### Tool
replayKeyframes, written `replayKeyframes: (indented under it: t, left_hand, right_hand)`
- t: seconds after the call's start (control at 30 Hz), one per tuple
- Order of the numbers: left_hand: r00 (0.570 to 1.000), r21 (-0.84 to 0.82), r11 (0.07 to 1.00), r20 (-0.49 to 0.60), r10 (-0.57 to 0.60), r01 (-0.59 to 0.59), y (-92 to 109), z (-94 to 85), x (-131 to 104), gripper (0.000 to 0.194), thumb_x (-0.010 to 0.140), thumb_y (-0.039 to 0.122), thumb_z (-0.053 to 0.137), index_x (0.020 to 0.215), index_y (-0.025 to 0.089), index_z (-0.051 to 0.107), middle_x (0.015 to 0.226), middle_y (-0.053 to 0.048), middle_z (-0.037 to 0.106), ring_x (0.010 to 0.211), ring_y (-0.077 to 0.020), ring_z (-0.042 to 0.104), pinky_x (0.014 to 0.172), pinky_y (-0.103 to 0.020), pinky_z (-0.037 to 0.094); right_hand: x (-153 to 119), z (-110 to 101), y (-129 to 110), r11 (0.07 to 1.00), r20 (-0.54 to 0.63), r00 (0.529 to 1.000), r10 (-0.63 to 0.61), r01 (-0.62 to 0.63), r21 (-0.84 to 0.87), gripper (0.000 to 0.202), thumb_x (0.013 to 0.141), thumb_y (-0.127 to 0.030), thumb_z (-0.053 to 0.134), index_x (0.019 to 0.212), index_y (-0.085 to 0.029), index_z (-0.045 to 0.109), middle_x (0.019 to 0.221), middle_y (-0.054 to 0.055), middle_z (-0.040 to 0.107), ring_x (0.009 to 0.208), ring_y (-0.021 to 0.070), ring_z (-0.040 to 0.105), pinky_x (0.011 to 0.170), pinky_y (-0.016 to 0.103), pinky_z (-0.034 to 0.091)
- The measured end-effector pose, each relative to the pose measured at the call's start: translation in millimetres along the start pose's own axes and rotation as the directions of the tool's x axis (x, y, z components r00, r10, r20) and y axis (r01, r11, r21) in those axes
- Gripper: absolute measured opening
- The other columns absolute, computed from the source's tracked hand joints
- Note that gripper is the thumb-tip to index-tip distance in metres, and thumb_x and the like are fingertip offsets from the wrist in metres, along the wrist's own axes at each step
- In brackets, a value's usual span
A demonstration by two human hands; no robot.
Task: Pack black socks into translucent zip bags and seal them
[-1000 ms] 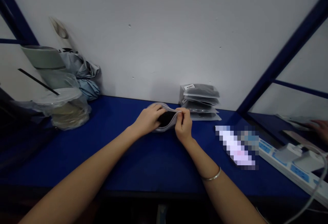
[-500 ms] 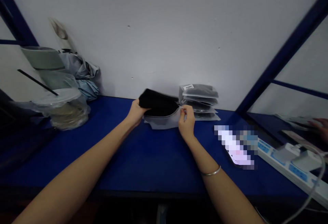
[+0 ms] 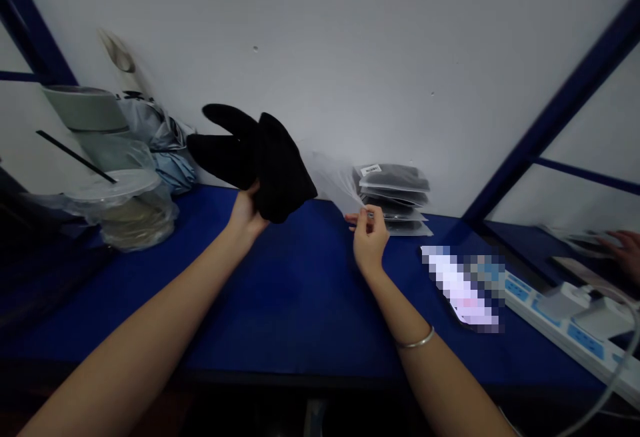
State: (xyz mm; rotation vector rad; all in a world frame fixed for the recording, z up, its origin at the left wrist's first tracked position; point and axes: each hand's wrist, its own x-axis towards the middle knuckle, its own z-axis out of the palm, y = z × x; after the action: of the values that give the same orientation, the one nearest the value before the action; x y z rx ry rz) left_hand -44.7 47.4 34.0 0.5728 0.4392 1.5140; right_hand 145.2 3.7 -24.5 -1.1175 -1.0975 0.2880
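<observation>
My left hand (image 3: 246, 216) is closed on a folded black cloth item (image 3: 280, 170), raised above the blue table. Two rounded flaps of it spread out to the left, and its exact kind cannot be made out. Pinched in my right hand (image 3: 369, 234) is the edge of a translucent plastic bag (image 3: 337, 174), thin and blurred as it extends up and to the left. The cloth is apart from the bag. Just behind my right hand stands a stack of clear bags (image 3: 395, 194) with dark contents, the top one bearing a white barcode label.
A phone (image 3: 460, 287) and a white power strip (image 3: 560, 324) with plugs and a cable lie at right. A lidded cup (image 3: 130, 207) with a black straw, a green container (image 3: 87, 110) and an umbrella (image 3: 173, 157) stand at left. Another person's hand (image 3: 625, 250) shows far right.
The black cloth has come out of the plastic bag and moved up and left with my left hand. The bag has swung upward, still in my right hand.
</observation>
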Motion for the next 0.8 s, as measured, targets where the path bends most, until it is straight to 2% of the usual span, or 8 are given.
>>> replayKeyframes:
  t: [0.17,0.27,0.33,0.43,0.53,0.63,0.73,0.8]
  left_hand:
    - [0.998,0.231,0.972,0.067,0.015,-0.030,-12.1,-6.9,1.3,0.014,0.074,0.026,0.052,0.080,0.018,0.062,0.088,-0.005,0.067,0.101,-0.0210,0.057,0.091,-0.032,0.046]
    - [0.995,0.339,0.940,0.102,0.015,-0.049,-21.3,-10.7,3.0,0.020,0.072,0.026,0.052,0.088,0.016,0.060,0.096,-0.007,0.065,0.103,-0.0228,0.055,0.091,-0.035,0.046]
    - [0.992,0.391,0.917,0.119,0.033,-0.077,-29.5,-13.4,4.3,0.025,0.069,0.023,0.054,0.093,0.015,0.058,0.100,-0.008,0.064,0.103,-0.0231,0.055,0.090,-0.035,0.046]
    - [0.998,0.427,0.902,0.047,0.039,-0.055,-42.6,-16.9,5.0,0.026,0.066,0.018,0.057,0.092,0.015,0.058,0.098,-0.008,0.064,0.097,-0.0220,0.058,0.088,-0.034,0.048]
    - [1.000,0.426,0.905,-0.011,-0.016,0.019,-54.2,-18.0,2.4,0.022,0.069,0.020,0.058,0.090,0.017,0.058,0.094,-0.007,0.065,0.091,-0.0209,0.061,0.083,-0.033,0.050]
    - [0.998,0.484,0.874,0.020,-0.054,0.038,-63.7,-17.5,-3.3,0.025,0.070,0.026,0.060,0.093,0.017,0.058,0.092,-0.007,0.066,0.088,-0.0210,0.061,0.081,-0.034,0.049]
    - [0.980,0.646,0.756,0.195,-0.034,-0.102,-70.5,-18.6,-10.0,0.031,0.070,0.035,0.062,0.095,0.017,0.059,0.094,-0.006,0.065,0.092,-0.0213,0.059,0.085,-0.034,0.045]
    - [0.933,0.724,0.641,0.357,-0.034,-0.253,-72.8,-20.8,-13.7,0.031,0.071,0.040,0.059,0.092,0.017,0.060,0.095,-0.005,0.064,0.095,-0.0216,0.058,0.084,-0.033,0.044]
  right_hand:
    - [-1.1,-0.5,9.3,0.960,0.199,0.975,-0.094,0.142,-0.242,0.015,0.079,-0.029,0.043,0.075,-0.020,0.054,0.065,0.002,0.061,0.060,0.0157,0.057,0.060,0.030,0.046]
    - [-1.5,-0.2,22.7,0.940,0.281,0.955,-0.089,0.174,-0.293,0.012,0.074,-0.023,0.046,0.069,-0.020,0.057,0.062,0.002,0.058,0.062,0.0180,0.057,0.066,0.036,0.046]
    - [-1.4,1.0,30.7,0.942,0.277,0.958,-0.072,0.156,-0.296,0.011,0.070,-0.019,0.048,0.068,-0.019,0.059,0.071,0.006,0.062,0.076,0.0223,0.059,0.074,0.042,0.044]
    - [0.2,3.4,33.3,0.946,0.213,0.975,-0.062,0.125,-0.297,0.018,0.069,-0.016,0.048,0.081,-0.016,0.061,0.102,0.014,0.059,0.104,0.0263,0.051,0.090,0.048,0.036]
    - [2.1,5.4,22.8,0.988,0.139,0.990,-0.036,0.057,-0.143,0.029,0.077,-0.026,0.044,0.101,-0.015,0.058,0.117,0.014,0.052,0.113,0.0231,0.045,0.096,0.046,0.032]
    - [2.5,5.5,10.4,0.988,0.229,0.971,0.072,-0.101,0.118,0.043,0.080,-0.040,0.041,0.116,-0.018,0.049,0.119,0.011,0.052,0.111,0.0197,0.048,0.094,0.042,0.036]
    - [3.1,2.7,8.7,0.965,0.366,0.928,0.064,-0.151,0.214,0.063,0.066,-0.040,0.062,0.123,-0.022,0.042,0.126,0.008,0.047,0.115,0.0195,0.044,0.098,0.040,0.033]
    - [5.2,0.5,13.0,0.953,0.382,0.923,0.045,-0.154,0.260,0.067,0.059,-0.035,0.068,0.121,-0.023,0.044,0.127,0.006,0.047,0.117,0.0194,0.042,0.102,0.039,0.029]
